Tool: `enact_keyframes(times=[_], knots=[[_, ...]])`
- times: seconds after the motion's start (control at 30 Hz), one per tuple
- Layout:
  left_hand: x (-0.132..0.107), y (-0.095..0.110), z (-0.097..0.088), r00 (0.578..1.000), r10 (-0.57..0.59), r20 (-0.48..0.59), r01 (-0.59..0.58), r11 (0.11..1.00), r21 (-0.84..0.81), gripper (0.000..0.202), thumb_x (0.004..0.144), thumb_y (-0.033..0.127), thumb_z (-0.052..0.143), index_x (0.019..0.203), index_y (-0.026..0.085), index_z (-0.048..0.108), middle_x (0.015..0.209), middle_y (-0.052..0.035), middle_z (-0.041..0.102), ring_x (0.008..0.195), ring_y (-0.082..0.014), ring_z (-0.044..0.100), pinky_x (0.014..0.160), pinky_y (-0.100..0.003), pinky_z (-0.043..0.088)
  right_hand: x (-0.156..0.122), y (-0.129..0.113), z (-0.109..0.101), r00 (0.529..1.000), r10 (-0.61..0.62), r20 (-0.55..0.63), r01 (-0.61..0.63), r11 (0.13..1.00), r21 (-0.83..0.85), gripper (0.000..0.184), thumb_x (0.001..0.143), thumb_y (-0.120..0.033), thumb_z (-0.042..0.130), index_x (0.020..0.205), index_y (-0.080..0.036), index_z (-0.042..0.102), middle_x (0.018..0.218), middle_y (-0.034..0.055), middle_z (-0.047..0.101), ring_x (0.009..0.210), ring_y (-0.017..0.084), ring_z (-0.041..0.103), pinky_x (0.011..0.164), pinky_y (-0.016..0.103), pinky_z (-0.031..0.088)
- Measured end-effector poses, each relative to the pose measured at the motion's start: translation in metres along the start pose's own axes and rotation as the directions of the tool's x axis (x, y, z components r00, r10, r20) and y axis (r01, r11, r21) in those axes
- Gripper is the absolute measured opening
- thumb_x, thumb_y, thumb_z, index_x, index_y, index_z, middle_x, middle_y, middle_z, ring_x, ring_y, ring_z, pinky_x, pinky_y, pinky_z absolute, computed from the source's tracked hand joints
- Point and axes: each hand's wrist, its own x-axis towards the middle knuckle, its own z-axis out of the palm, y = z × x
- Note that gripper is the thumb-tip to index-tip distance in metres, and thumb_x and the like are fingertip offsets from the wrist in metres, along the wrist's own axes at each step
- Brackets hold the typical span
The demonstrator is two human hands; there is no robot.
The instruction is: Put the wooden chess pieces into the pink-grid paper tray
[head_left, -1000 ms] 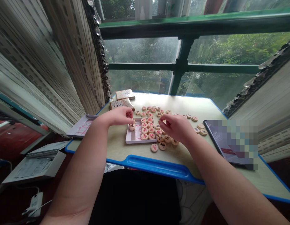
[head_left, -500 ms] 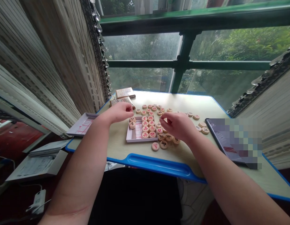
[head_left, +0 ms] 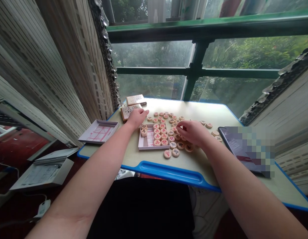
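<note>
A shallow white tray [head_left: 146,146] with red grid lines sits on the table [head_left: 213,114] and holds several round wooden chess pieces [head_left: 160,136] in rows. More loose pieces [head_left: 175,152] lie to its right and behind it. My left hand [head_left: 137,118] reaches past the tray's far left corner, fingers stretched out toward the loose pieces there, nothing visibly in it. My right hand [head_left: 193,131] hovers over the pieces right of the tray, its fingers curled down in a pinch among them. What the pinch holds is hidden.
A second white tray [head_left: 99,130] lies at the table's left edge. Two patterned wooden boxes [head_left: 135,99] stand at the back left. A dark flat device [head_left: 234,146] lies on the right. A window frame stands beyond the table, slatted blinds to the left.
My left hand has moved from the tray's top left corner further back, fingers now extended. My right hand has slid slightly right and lower over the loose pieces. The camera shifted a little.
</note>
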Motion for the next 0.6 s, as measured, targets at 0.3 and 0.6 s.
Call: enact_keyframes(times=[0.3, 0.6], knots=[[0.006, -0.010, 0.003, 0.996, 0.002, -0.084, -0.015, 0.989, -0.148, 0.037, 0.074, 0.047, 0.053, 0.054, 0.017, 0.054, 0.049, 0.0033, 0.050, 0.051, -0.0108, 0.042, 0.054, -0.025, 0.033, -0.011, -0.011, -0.014, 0.994, -0.096, -0.058, 0.104, 0.982, 0.155, 0.025, 0.080, -0.034, 0.049, 0.069, -0.018, 0.064, 0.053, 0.0003, 0.056, 0.048, 0.011, 0.044, 0.051, 0.024, 0.031], [-0.003, 0.005, -0.004, 0.993, 0.060, -0.100, -0.059, 0.998, 0.010, 0.043, 0.078, 0.047, 0.048, 0.049, 0.017, 0.056, 0.044, 0.0019, 0.048, 0.052, -0.0133, 0.047, 0.056, -0.027, 0.034, -0.016, -0.030, -0.021, 0.967, -0.130, 0.217, 0.126, 0.991, 0.035, 0.018, 0.072, -0.038, 0.057, 0.069, -0.020, 0.061, 0.066, 0.0010, 0.061, 0.057, 0.012, 0.049, 0.050, 0.023, 0.030]])
